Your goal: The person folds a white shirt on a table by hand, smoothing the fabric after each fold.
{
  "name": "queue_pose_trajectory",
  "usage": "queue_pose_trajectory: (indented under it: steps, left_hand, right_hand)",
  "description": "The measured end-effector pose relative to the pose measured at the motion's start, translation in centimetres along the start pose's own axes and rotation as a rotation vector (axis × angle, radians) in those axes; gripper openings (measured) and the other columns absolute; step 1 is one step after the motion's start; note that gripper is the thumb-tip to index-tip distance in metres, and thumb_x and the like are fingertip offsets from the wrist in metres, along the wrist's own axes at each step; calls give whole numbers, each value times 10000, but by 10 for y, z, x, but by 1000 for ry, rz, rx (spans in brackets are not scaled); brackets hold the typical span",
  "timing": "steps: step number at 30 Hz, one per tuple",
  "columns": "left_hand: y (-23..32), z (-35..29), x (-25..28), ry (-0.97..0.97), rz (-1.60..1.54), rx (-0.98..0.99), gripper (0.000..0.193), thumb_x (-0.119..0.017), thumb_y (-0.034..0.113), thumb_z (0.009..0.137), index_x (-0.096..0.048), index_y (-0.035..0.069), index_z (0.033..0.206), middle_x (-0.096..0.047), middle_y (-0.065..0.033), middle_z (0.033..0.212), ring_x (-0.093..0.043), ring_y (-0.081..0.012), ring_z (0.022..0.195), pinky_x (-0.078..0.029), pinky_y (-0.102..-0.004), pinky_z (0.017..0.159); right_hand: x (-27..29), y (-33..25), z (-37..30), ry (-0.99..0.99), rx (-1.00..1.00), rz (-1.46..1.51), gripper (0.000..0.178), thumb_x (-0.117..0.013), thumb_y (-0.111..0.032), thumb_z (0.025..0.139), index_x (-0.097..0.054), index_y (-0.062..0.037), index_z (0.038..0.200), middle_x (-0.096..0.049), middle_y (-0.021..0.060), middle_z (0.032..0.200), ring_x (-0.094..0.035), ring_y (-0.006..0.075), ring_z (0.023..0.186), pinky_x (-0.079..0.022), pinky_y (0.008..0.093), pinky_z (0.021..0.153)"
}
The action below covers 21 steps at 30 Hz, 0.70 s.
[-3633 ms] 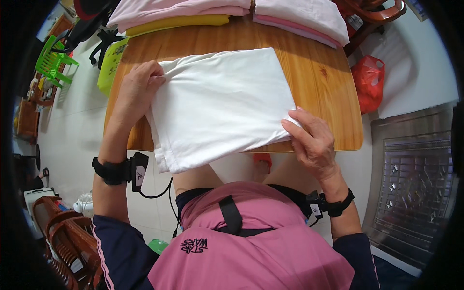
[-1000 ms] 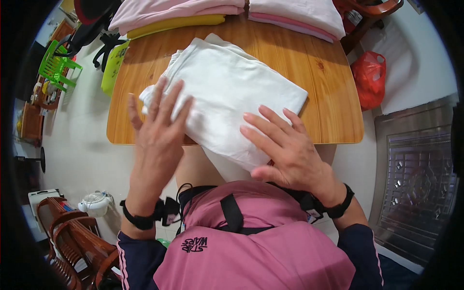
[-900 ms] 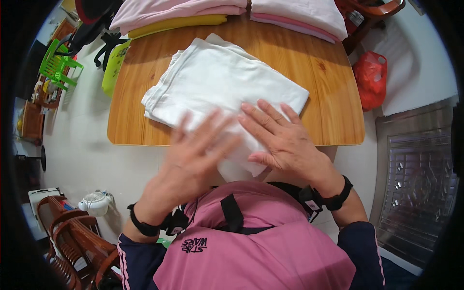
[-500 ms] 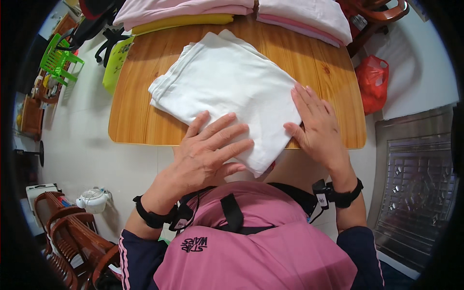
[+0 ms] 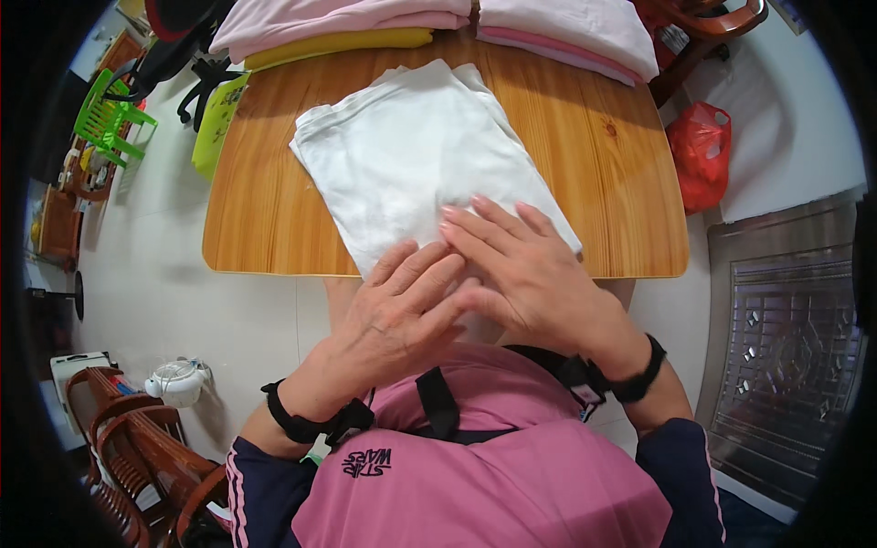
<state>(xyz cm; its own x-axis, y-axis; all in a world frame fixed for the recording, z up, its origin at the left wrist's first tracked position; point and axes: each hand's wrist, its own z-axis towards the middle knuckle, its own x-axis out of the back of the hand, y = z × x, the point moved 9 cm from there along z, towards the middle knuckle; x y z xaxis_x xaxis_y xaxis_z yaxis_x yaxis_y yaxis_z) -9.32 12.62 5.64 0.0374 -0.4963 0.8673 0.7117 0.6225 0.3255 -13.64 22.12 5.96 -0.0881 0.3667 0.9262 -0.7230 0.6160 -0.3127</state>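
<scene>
A folded white cloth garment (image 5: 420,146) lies flat on the wooden table (image 5: 265,210), its near edge at the table's front. My left hand (image 5: 393,297) rests on the near left part of the cloth, fingers stretched forward. Close beside it, my right hand (image 5: 525,269) lies over the near right part, its fingers extended and angled toward the left. The two hands almost meet, and the thumbs hide the cloth's nearest edge.
Folded pink and yellow cloths (image 5: 347,46) are stacked at the table's far left. Another pile of pale pink cloths (image 5: 566,41) sits at the far right. A red plastic bag (image 5: 701,157) stands beyond the right edge. Wooden chairs (image 5: 137,447) are at the lower left.
The white cloth has turned a little on the table and shifted slightly away from me. My right hand has moved left from the cloth's right edge, close to my left hand.
</scene>
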Motion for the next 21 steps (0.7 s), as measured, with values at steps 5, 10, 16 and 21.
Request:
queue_pose_trajectory:
  steps: [5,10,16,21]
  left_hand:
    - [-5,4,3,35,30,4,465,-756,57,659,-642,85,1109,-592,-118,1169,-556,-318,1197,-427,-486,1043]
    - [-8,-2,9,70,-26,-13,365,-723,15,659,-654,67,1014,-608,-96,1056,-601,-296,1082,-456,-461,991]
    - [-28,-20,42,-91,-21,-2,163,-631,54,673,-598,83,829,-596,-72,955,-607,-247,1007,-417,-445,1010]
    - [-53,-25,70,-17,478,133,185,-664,22,691,-630,70,867,-598,-87,956,-608,-263,1037,-394,-501,1025]
  right_hand:
    - [-19,38,14,-23,-35,-138,667,-481,-536,952,-431,-104,1458,-395,90,1535,-360,291,1415,-254,502,1142]
    - [-7,59,0,-36,-258,-131,678,-467,-508,970,-373,-83,1490,-350,108,1557,-328,296,1434,-229,497,1153]
    - [3,13,-43,-79,-171,-234,718,-461,-574,948,-473,-21,1407,-439,133,1490,-366,313,1411,-197,490,1161]
    - [-4,-24,-40,-54,-27,-113,736,-439,-618,932,-536,-20,1349,-495,124,1445,-393,292,1396,-178,485,1164]
